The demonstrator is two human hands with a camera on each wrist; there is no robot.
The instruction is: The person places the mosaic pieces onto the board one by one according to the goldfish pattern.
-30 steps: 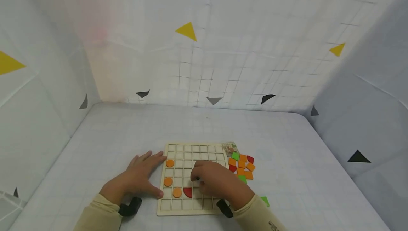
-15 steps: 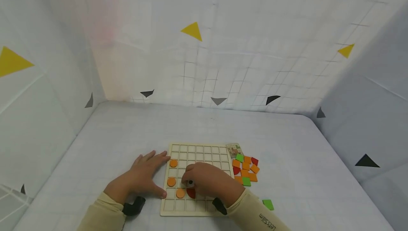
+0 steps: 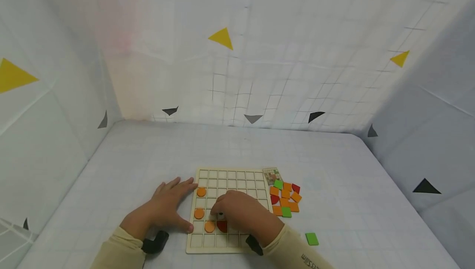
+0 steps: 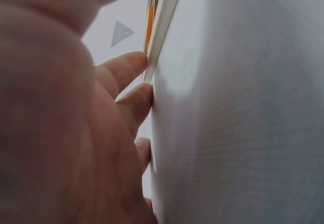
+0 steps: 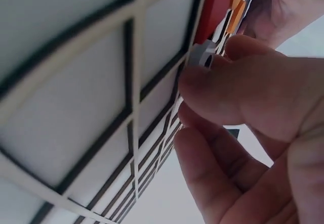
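A pale wooden grid board point(image 3: 190, 244) lies on the table. Orange discs point(image 3: 199, 213) sit in its left columns, and a red quarter-circle tile point(image 3: 222, 227) lies beside the lowest one. My left hand point(image 3: 161, 210) is spread flat at the board's left edge, its fingertips and thumb touching the frame. Over the cells just above the red tile, my right hand point(image 3: 245, 215) pinches a small white tile with a black dot point(image 5: 201, 54) between thumb and fingers. That tile is mostly covered by the fingers in the head view.
Right of the board lies a cluster of orange squares point(image 3: 285, 194), with green and red tiles among them. A small pattern card point(image 3: 272, 175) touches the board's upper right corner. One green square point(image 3: 312, 239) lies apart, near my right sleeve. White cloth walls enclose the table.
My right hand has moved left across the board with the dotted tile, stopping above the red tile. The left hand keeps its place at the edge. The head view has shifted slightly.
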